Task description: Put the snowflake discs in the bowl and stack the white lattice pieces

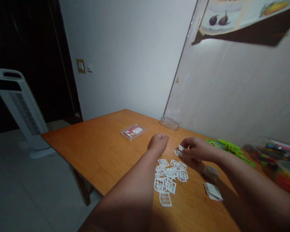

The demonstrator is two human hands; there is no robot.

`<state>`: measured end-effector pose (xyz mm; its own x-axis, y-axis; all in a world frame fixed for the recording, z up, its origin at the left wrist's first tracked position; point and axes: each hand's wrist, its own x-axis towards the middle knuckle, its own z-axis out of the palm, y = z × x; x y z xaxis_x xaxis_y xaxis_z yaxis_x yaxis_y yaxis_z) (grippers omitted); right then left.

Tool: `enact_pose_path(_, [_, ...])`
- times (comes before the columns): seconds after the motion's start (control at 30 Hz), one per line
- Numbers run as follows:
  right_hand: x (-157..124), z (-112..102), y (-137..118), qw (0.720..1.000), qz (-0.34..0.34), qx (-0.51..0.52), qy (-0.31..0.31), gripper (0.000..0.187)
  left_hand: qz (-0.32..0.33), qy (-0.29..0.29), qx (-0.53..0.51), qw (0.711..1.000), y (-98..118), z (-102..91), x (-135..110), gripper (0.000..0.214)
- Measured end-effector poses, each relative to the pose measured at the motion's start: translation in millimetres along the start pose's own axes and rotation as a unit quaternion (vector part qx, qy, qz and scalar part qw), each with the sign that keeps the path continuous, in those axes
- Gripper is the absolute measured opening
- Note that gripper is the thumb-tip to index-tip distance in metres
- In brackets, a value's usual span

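Observation:
My right hand point(194, 148) pinches a small white lattice window piece point(181, 147) between thumb and fingers. Just under it, another white lattice piece point(178, 153) lies on the wooden table. My left hand point(159, 142) is closed above the table to the left, its fingers curled away from view; whatever they hold is hidden. Nearer to me spreads a loose pile of flat white lattice window pieces point(170, 174), some with arched tops. Below my right forearm are a stack of white pieces point(213, 191) and a greyish-brown stack point(210, 173) in shadow.
A clear plastic lid point(132, 132) with a label lies towards the table's far side. Near the wall stands a clear plastic tub point(169, 123). Bright green plastic parts point(228, 149) and blurred colourful packages point(280, 158) sit at right. A white tower fan point(21, 109) stands on the floor.

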<state>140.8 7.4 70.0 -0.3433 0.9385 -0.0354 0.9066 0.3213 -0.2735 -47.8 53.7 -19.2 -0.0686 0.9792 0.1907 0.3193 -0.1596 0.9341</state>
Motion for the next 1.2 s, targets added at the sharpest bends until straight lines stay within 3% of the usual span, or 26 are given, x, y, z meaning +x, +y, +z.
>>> enact_pose_path(0.13, [1.3,8.1,12.6,1.000,0.010,-0.005,-0.018,0.024,0.004,-0.004,0.004,1.000,0.7,-0.6,-0.3,0.040])
enact_pose_path(0.33, [6.8,23.9,10.6,0.998,-0.020,0.027,-0.047,0.027,0.013,-0.003,0.008,1.000,-2.2,0.2,0.9,0.041])
enact_pose_path(0.73, [17.3,25.8,19.1,1.000,-0.017,0.000,-0.016,0.026,0.013,-0.003,0.005,1.000,-3.4,1.3,1.7,0.040])
enact_pose_path(1.2, [21.4,25.5,20.5,0.999,-0.017,-0.024,-0.027,0.030,0.007,-0.004,0.007,1.000,-2.0,1.3,1.0,0.042])
